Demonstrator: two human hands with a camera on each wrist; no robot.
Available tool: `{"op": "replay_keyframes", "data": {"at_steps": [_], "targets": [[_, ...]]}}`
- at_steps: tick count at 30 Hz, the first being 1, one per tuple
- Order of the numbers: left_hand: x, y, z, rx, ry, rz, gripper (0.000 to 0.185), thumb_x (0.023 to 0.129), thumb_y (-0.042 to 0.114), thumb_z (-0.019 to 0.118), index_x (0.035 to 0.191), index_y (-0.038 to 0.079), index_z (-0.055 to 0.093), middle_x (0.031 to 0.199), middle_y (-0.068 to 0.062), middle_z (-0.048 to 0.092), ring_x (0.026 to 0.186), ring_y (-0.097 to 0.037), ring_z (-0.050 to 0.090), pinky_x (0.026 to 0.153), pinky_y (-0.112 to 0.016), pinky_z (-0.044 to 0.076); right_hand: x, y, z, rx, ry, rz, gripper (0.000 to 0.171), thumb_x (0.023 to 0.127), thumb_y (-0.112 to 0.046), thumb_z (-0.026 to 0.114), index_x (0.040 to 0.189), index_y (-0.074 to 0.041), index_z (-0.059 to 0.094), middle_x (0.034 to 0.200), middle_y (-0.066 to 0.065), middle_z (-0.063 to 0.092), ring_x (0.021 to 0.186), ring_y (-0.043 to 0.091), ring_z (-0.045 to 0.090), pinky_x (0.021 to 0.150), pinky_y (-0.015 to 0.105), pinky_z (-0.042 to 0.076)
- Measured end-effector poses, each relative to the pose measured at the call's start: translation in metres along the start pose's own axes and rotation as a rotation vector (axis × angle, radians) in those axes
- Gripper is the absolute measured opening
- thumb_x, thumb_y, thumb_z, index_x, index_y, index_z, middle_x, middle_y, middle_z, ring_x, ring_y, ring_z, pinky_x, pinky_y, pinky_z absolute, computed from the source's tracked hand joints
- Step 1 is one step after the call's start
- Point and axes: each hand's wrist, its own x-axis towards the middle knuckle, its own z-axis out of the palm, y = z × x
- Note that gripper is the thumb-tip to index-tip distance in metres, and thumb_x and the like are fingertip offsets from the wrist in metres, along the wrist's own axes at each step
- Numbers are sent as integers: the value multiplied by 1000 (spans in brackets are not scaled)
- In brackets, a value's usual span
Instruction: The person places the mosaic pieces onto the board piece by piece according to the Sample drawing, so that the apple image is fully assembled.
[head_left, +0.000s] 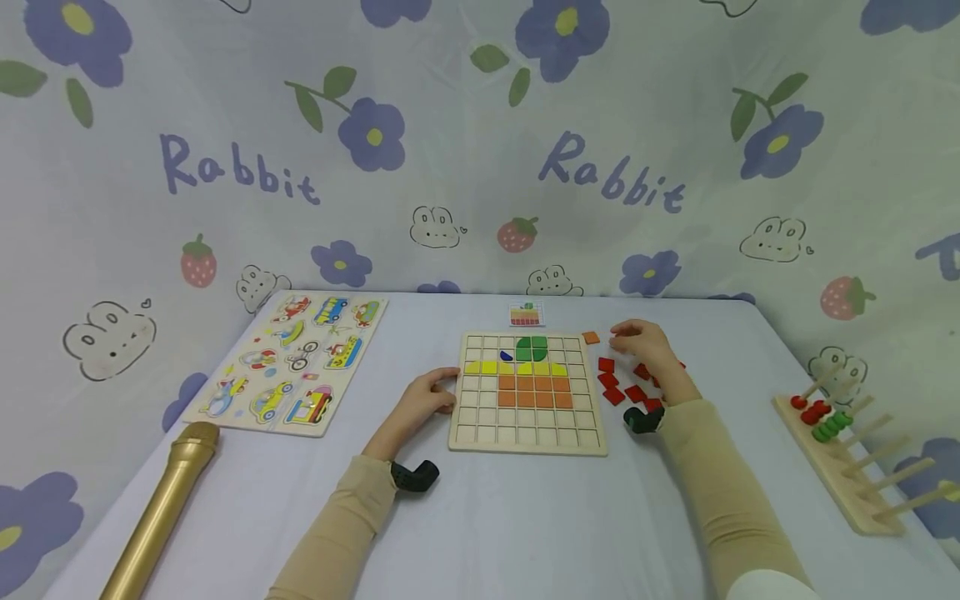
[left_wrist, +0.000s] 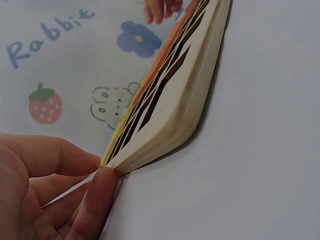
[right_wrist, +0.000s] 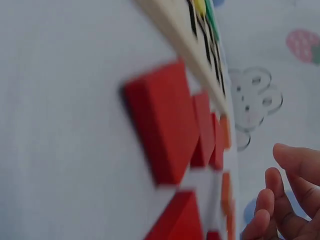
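A square wooden grid board (head_left: 480, 433) lies flat at the middle of the table. It carries green pieces (head_left: 532, 343) at the top, one small blue piece (head_left: 506, 356), a row of yellow pieces (head_left: 488, 367) and two rows of orange squares (head_left: 534, 392). My left hand (head_left: 422, 403) pinches the board's left edge between thumb and finger, seen closely in the left wrist view. Right of the board, my right hand (head_left: 649, 348) hovers with loosely bent fingers and nothing between them. Red square tiles (head_left: 613, 396) lie scattered below it, and an orange tile (head_left: 591, 337) sits left of its fingertips.
Behind the board is a small pattern card (head_left: 527, 314). A vehicle puzzle board (head_left: 296, 362) and a gold microphone (head_left: 161, 508) occupy the left side. At the right stands a wooden peg rack (head_left: 840, 467) with red and green beads. A printed cloth hangs behind.
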Motion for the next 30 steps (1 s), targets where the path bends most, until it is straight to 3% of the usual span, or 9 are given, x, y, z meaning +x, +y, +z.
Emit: {"op": "replay_keyframes", "data": {"at_steps": [5, 12, 15, 20, 22, 24, 30], "targets": [[0, 0, 1, 1, 0, -2, 54, 78, 3, 59, 131, 9, 52, 80, -10, 56, 66, -15, 57, 66, -27, 50, 5, 18, -9, 111, 12, 106, 44, 90, -17, 55, 129, 0, 48, 130, 20, 46, 109, 30, 45, 91, 37, 40], [-1, 1, 1, 2, -3, 5, 54, 78, 3, 59, 131, 8, 52, 79, -10, 57, 66, -14, 57, 65, -26, 50, 9, 26, -10, 114, 39, 135, 44, 89, -17, 57, 130, -1, 49, 129, 18, 47, 108, 27, 46, 75, 23, 37], [-10, 15, 0, 11, -5, 6, 53, 79, 0, 57, 132, 3, 50, 80, -12, 57, 67, -16, 57, 67, -29, 50, 9, 27, -10, 98, 36, 125, 44, 90, -16, 56, 130, -1, 49, 131, 19, 46, 109, 28, 45, 78, 25, 38], [-8, 12, 0, 17, -1, 5, 53, 80, 1, 58, 132, 2, 49, 81, -12, 56, 68, -16, 57, 67, -30, 50, 6, 26, -9, 6, 30, 52, 44, 87, -17, 61, 126, 0, 53, 129, 20, 50, 113, 31, 45, 94, 39, 39], [0, 2, 1, 11, 2, 1, 53, 79, 3, 60, 131, 6, 51, 80, -11, 56, 67, -15, 57, 66, -28, 50, 5, 27, -9, -38, 39, -7, 43, 83, -19, 66, 122, -1, 58, 121, 18, 57, 110, 30, 48, 93, 39, 39], [-1, 2, 1, 12, 6, 4, 53, 78, 3, 59, 131, 7, 52, 79, -10, 56, 66, -15, 57, 64, -27, 50, 6, 28, -8, -72, 45, -36, 43, 81, -20, 68, 119, -1, 59, 116, 18, 59, 108, 30, 50, 92, 39, 41], [-1, 3, 1, 18, 11, -2, 54, 77, 3, 59, 130, 9, 53, 79, -10, 57, 65, -15, 57, 64, -26, 49, 7, 26, -3, -158, 35, -17, 44, 85, -16, 63, 123, 4, 54, 127, 23, 48, 116, 35, 42, 96, 44, 37]]}}
